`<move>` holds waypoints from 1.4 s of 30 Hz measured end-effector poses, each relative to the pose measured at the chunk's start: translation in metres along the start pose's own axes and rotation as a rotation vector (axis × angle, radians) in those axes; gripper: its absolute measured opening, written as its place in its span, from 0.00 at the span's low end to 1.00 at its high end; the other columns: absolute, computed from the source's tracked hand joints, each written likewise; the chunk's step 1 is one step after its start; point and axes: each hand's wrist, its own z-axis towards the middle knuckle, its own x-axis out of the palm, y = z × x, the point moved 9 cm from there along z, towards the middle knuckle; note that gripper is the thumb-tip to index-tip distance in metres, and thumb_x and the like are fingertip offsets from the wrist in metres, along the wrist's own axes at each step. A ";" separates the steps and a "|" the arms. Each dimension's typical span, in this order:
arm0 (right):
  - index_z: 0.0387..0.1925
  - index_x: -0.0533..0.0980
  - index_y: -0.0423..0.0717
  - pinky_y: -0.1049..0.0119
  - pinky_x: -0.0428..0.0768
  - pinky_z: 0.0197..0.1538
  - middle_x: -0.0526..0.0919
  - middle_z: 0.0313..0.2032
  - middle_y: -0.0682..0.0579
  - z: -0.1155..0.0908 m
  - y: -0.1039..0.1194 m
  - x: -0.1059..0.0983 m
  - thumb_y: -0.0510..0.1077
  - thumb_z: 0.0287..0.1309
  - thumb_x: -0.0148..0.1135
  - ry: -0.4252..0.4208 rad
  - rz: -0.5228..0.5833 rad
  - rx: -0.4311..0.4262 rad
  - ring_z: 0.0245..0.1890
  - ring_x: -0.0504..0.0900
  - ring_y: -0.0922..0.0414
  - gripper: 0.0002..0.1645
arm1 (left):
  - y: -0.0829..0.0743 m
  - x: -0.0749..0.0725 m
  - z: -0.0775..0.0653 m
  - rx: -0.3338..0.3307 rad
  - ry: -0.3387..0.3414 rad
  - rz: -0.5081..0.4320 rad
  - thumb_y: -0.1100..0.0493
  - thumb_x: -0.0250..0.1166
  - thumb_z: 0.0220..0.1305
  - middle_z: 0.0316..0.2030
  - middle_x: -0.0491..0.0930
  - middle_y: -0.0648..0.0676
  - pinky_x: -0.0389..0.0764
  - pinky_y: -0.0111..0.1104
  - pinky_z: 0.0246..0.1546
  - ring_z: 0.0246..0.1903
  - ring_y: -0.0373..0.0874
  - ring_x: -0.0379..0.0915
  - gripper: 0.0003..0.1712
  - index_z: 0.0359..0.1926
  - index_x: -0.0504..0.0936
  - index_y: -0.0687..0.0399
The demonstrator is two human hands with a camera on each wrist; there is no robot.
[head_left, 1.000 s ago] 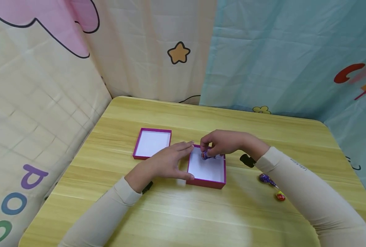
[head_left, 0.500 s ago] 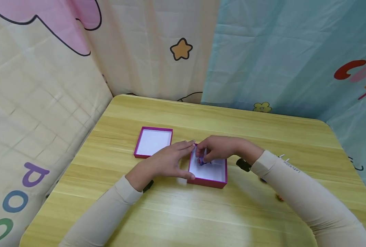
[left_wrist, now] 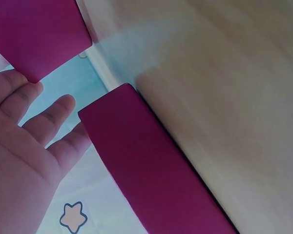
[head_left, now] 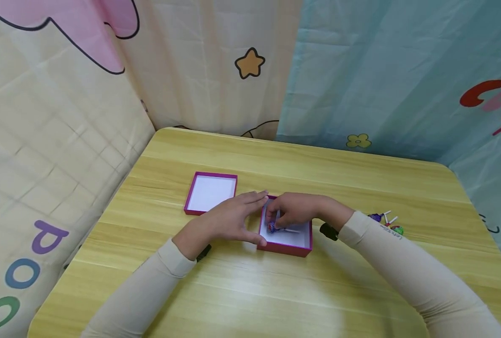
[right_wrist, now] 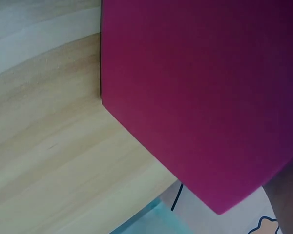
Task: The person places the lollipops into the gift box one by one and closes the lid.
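Observation:
My right hand reaches over the magenta box and pinches a lollipop in a purple wrapper, low inside near the left wall. Its white stick points right. The left hand spans the box's left side, fingers straight, fingertips at the back corner and thumb by the front corner. In the left wrist view, its fingertips touch the box's magenta wall. The right wrist view is mostly filled by the box's outer wall; the pinching fingers are hidden there.
A matching shallow magenta lid, white inside, lies left of the box behind the left hand. Several lollipops lie on the wooden table at right, among them a purple one and a green one, partly behind the right sleeve.
My right hand has moved down and slightly left with the lollipop, deeper into the box. The right forearm now covers the nearer lollipops and uncovers others behind it. The left hand stays put.

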 end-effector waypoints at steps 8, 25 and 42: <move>0.42 0.81 0.52 0.64 0.76 0.49 0.81 0.39 0.60 0.005 -0.002 0.006 0.39 0.65 0.63 0.022 0.002 0.000 0.40 0.76 0.61 0.07 | 0.000 0.001 0.000 -0.007 0.011 0.001 0.18 0.63 0.45 0.77 0.50 0.46 0.54 0.38 0.72 0.74 0.47 0.49 0.67 0.76 0.58 0.54; 0.44 0.82 0.54 0.65 0.76 0.51 0.81 0.38 0.63 0.014 -0.002 0.023 0.40 0.64 0.65 0.028 -0.008 0.042 0.41 0.77 0.61 0.08 | 0.005 0.007 -0.006 0.001 0.030 0.001 0.21 0.65 0.48 0.77 0.49 0.47 0.56 0.41 0.72 0.74 0.48 0.48 0.65 0.76 0.57 0.54; 0.44 0.82 0.54 0.63 0.76 0.50 0.81 0.38 0.62 0.015 -0.003 0.025 0.40 0.63 0.65 0.001 0.023 0.018 0.41 0.77 0.60 0.09 | 0.003 0.006 -0.007 0.037 0.031 -0.014 0.30 0.48 0.69 0.77 0.51 0.52 0.52 0.41 0.73 0.75 0.52 0.47 0.48 0.76 0.57 0.56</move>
